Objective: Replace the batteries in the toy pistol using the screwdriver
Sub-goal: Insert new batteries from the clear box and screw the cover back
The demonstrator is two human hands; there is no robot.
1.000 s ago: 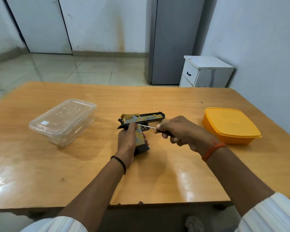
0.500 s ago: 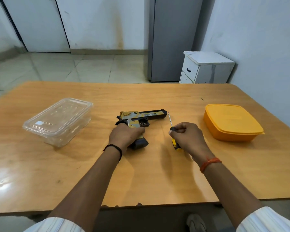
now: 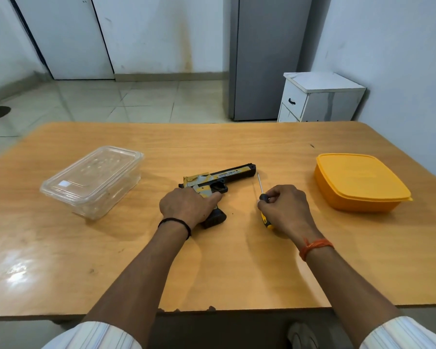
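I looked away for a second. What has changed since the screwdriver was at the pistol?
The right hand drew the screwdriver off the toy pistol and lowered it to the table. The left hand laid the pistol flat. Both grips unchanged; containers unmoved.

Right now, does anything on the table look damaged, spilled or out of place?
Only the table itself: its near edge is chipped, with dark gaps in the veneer. The toy pistol, clear container and orange box look intact.
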